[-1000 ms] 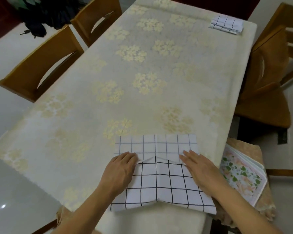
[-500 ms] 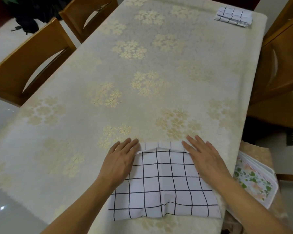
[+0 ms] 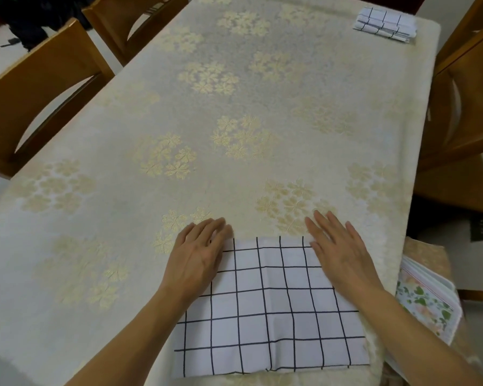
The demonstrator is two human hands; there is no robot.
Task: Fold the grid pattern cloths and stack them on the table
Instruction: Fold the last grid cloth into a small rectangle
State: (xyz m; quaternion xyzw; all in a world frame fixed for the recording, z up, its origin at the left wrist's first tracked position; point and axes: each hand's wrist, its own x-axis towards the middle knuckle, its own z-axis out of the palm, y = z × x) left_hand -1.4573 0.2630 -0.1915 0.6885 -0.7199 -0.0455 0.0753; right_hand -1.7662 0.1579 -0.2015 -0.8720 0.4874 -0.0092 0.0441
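Both hands are lying flat, fingers spread — left hand point(image 3: 197, 256) and right hand point(image 3: 339, 252) pressing the grid cloth's point(image 3: 271, 307) far corners, 1 fold in. A finished stack point(image 3: 385, 25) is waiting far beyond the right hand — more folding ahead.

probably a home dining room (clothed table point(image 3: 179, 112), wooden chairs point(image 3: 39, 87)).

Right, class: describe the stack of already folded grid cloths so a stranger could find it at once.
Start at the long table under its flowered covering. Go to its far right corner: the folded grid cloths lie there, small and layered, unlike the large cloth under the hands.
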